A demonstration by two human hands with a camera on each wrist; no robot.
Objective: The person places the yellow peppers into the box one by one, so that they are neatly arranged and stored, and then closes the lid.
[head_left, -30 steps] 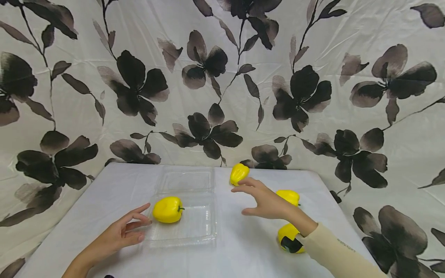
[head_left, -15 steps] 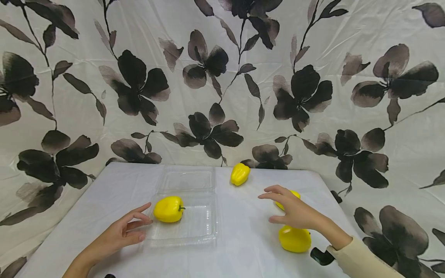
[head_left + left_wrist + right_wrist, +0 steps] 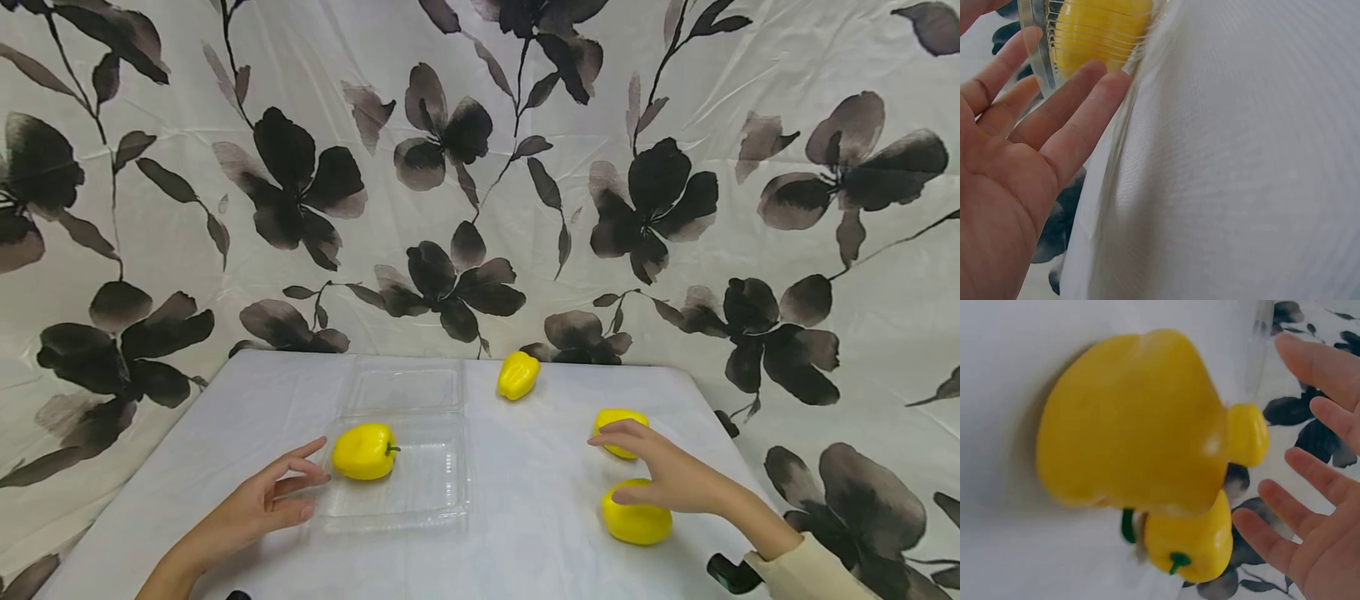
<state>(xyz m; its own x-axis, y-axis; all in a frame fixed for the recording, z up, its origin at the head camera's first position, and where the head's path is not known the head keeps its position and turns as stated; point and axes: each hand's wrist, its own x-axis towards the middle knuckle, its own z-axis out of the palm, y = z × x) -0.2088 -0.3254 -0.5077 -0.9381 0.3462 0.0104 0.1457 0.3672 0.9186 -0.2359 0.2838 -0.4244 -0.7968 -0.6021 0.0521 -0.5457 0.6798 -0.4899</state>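
Note:
A yellow bell pepper (image 3: 363, 452) lies on its side in the left part of a clear plastic clamshell container (image 3: 427, 508), whose lid (image 3: 405, 390) is folded back. My left hand (image 3: 258, 500) is at the container's left side, fingertips right at its wall. In the left wrist view the ridged wall stands between the fingers and the pepper (image 3: 1104, 31). My right hand (image 3: 667, 471) hovers with fingers spread over the nearer right pepper (image 3: 637, 525), holding nothing. Behind it is a second right pepper (image 3: 618, 421), partly covered by the fingers. The right wrist view shows the nearer pepper (image 3: 1129, 425) large beside the fingers.
Another yellow pepper (image 3: 518, 376) lies near the back edge of the white-covered table (image 3: 525, 492). A floral curtain (image 3: 480, 167) hangs behind. A black wrist camera (image 3: 731, 573) shows by the right sleeve (image 3: 810, 571).
My right hand has drawn back from beside the far pepper, rightward and toward me, to over the nearer right pepper. My left hand and the peppers have stayed put.

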